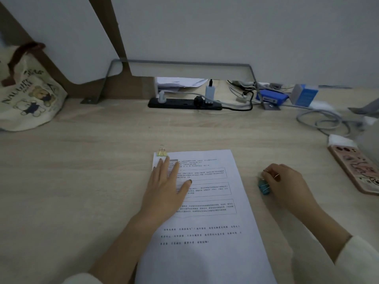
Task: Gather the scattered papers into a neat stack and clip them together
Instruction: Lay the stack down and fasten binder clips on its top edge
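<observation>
A stack of white printed papers (207,220) lies on the wooden desk (82,181) in front of me, its edges roughly lined up. A yellow binder clip (161,152) sits on its top left corner. My left hand (166,187) presses flat on the upper left part of the stack, fingers straight. Just right of the stack, my right hand (285,181) has its fingers curled around the wire handles of a teal binder clip (264,186), which touches the desk.
A pink-cased phone (357,171) lies at the right edge with a white pad behind it. A black power strip (184,103), cables and blue boxes (272,97) line the back. A printed tote bag (26,95) stands at the far left.
</observation>
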`<state>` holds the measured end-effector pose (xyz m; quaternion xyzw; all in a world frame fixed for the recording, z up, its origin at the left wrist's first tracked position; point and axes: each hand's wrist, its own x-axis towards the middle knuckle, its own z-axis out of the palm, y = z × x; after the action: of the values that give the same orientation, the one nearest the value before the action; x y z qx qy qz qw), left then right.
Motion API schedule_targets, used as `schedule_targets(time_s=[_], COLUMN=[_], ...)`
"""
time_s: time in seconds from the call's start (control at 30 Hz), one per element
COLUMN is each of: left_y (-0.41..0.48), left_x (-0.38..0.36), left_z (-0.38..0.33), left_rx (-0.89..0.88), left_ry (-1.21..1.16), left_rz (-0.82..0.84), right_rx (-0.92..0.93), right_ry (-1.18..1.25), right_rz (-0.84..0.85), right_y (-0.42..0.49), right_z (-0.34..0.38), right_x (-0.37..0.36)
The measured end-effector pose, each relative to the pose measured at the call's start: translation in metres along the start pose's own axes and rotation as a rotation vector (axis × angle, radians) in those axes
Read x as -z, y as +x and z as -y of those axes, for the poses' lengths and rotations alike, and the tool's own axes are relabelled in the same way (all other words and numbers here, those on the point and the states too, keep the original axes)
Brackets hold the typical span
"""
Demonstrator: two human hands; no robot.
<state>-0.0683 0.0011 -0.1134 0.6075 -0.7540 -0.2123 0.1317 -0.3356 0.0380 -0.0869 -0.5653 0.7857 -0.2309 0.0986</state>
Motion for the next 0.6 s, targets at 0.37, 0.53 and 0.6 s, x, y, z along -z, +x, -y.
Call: schedule_targets(time_s=[0.37, 0.53, 0.6], left_y=[-0.003, -0.017, -0.018], left_x=[0.003, 0.031, 0.038], left_z=[-0.008, -0.051, -0.059], left_rx=[0.03, -0.097, -0.152], left_ry=[0.128, -0.557, -0.708], left_rz=[-0.067, 0.047, 0.102], right_rx=[-0.073, 0.036, 0.094], right_ry=[0.622, 0.782, 0.792], right_rz=[0.134, 0.415, 0.488], right_y=[0.0, -0.009, -0.01], right_z=[0.054, 0.098, 0.107], right_x=[0.029, 0.023, 0.02])
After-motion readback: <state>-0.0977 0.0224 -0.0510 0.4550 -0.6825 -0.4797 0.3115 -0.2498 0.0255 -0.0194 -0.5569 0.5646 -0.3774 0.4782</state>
